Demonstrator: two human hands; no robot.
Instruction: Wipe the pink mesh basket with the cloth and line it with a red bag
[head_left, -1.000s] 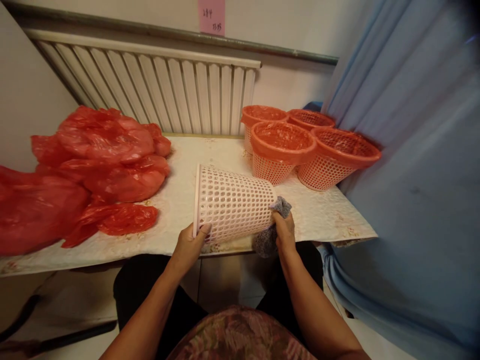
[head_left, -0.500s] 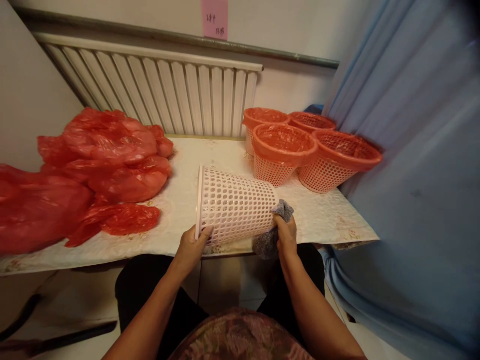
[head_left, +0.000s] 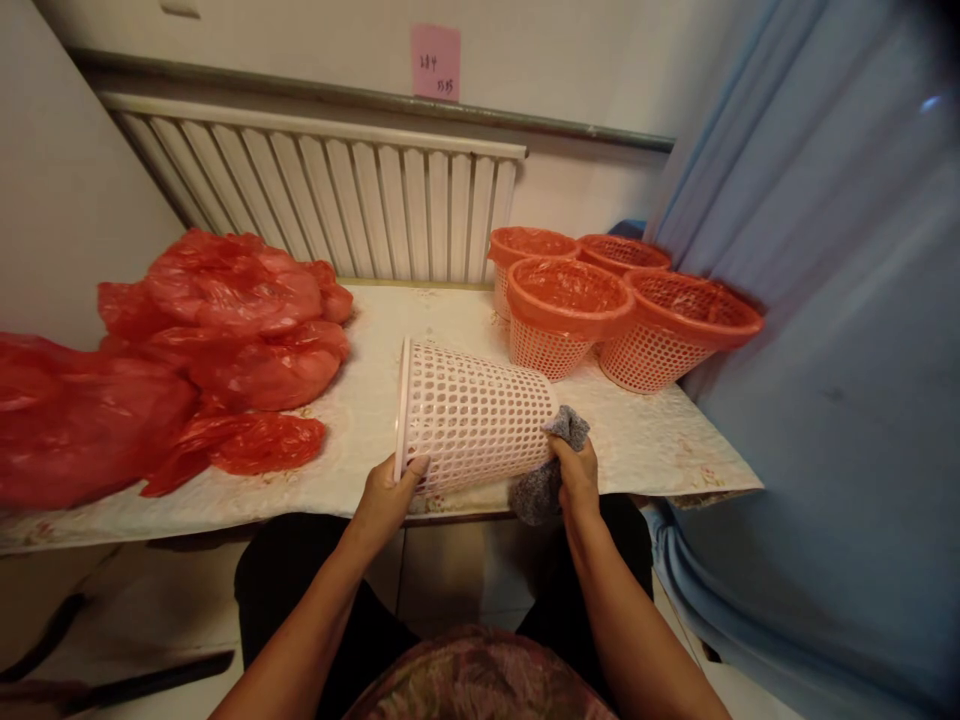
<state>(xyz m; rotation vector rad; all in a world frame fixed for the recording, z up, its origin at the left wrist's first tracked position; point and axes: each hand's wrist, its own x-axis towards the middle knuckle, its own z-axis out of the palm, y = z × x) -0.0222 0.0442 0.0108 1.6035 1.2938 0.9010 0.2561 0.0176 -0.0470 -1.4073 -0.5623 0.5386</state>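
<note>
A pale pink perforated basket [head_left: 480, 415] lies on its side above the front part of the table, its wide rim to the left and its base to the right. My left hand [head_left: 386, 498] grips the lower part of the rim, thumb on the outside. At the base end, my right hand [head_left: 577, 472] is closed on a grey cloth [head_left: 538, 490], which hangs below and pokes up above the fingers against the basket's bottom edge.
Red plastic bags [head_left: 232, 290] are heaped on the table's left. Several baskets lined with red bags [head_left: 570, 300] stand at the back right, beside a blue curtain [head_left: 825, 400]. A radiator [head_left: 337, 190] runs behind the patterned tablecloth [head_left: 375, 320].
The view has tilted slightly up, so the surroundings sit a little lower in the picture. Both hands keep their grip, and the basket is held much as before.
</note>
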